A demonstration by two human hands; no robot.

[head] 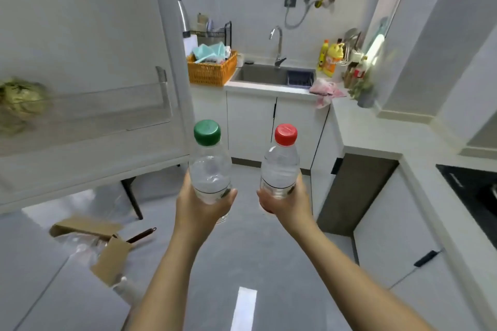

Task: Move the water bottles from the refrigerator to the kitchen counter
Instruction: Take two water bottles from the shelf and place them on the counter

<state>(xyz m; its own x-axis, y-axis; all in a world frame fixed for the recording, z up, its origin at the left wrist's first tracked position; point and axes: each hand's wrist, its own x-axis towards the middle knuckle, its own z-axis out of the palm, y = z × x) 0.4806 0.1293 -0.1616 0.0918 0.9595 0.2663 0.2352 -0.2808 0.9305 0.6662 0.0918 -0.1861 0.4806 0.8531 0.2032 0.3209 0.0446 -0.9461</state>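
My left hand grips the lower part of a clear water bottle with a green cap, held upright above the floor. A second clear bottle, this one with a red cap, stands upright in my right hand, which holds it near its base. The two bottles are side by side, a short gap between them. The open white refrigerator door fills the left, its shelf rail showing. The white kitchen counter runs along the right and back.
A steel sink with a tap sits at the back, an orange basket to its left, detergent bottles and a pink cloth to its right. A black hob is at far right. Cardboard lies on the floor at left.
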